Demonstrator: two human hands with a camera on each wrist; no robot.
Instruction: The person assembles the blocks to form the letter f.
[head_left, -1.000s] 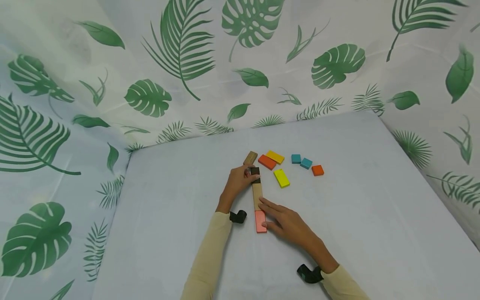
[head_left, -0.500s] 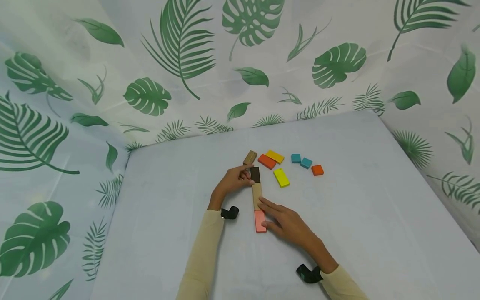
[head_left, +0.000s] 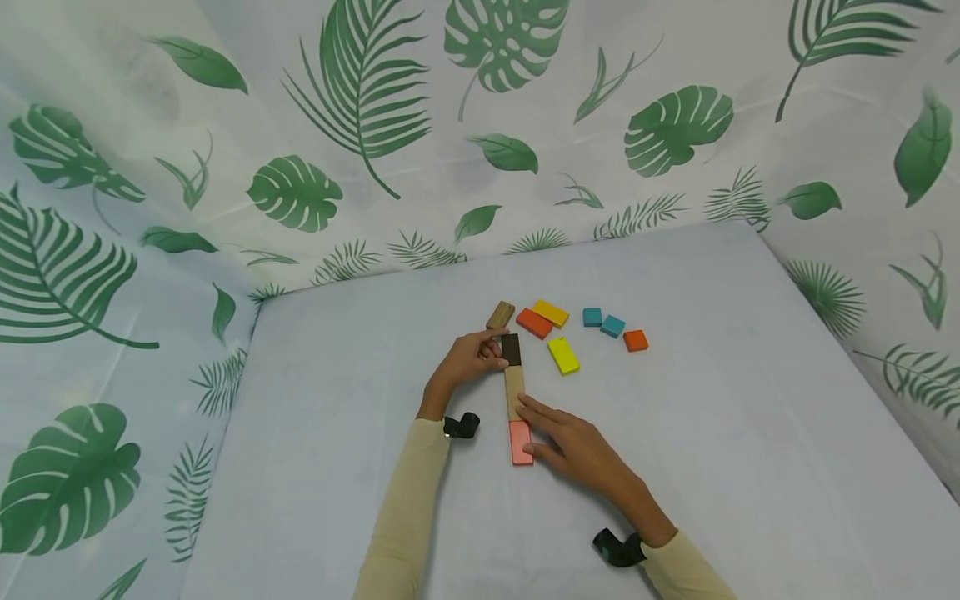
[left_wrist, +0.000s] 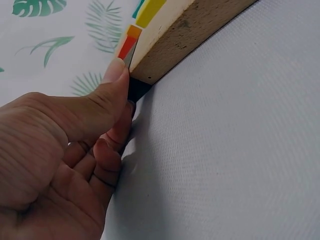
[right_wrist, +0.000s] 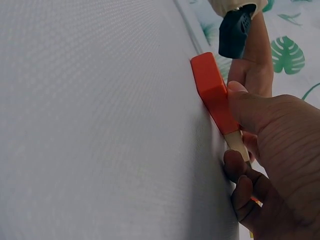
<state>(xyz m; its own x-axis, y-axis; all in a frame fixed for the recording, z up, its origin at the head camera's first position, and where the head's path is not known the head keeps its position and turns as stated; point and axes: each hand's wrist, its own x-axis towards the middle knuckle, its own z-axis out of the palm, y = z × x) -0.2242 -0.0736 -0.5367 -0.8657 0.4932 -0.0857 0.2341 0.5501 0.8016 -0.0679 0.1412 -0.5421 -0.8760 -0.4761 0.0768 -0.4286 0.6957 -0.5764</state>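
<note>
A straight row of three flat blocks lies on the white table: a dark brown block (head_left: pixel 511 350) at the far end, a light wooden block (head_left: pixel 514 390) in the middle and a coral block (head_left: pixel 518 442) nearest the person. My left hand (head_left: pixel 467 360) touches the dark block from the left, its index finger by the far end and its thumb at the near corner. From the right, my right hand (head_left: pixel 581 450) rests its extended fingers on the wooden block's side, its thumb at the coral block. The right wrist view shows that thumb against the block, which looks red-orange (right_wrist: pixel 207 80) there.
Behind the row lie a brown wooden block (head_left: pixel 501 316), an orange-red block (head_left: pixel 534 323) and an amber block (head_left: pixel 551 313). To its right are a yellow block (head_left: pixel 563 356), two blue blocks (head_left: pixel 612 326) and a small orange block (head_left: pixel 636 340). Leaf-patterned cloth hangs around the table.
My left hand has shifted left, its thumb moving from the top of the dark block to its left side. The right hand and the row stay in place.
</note>
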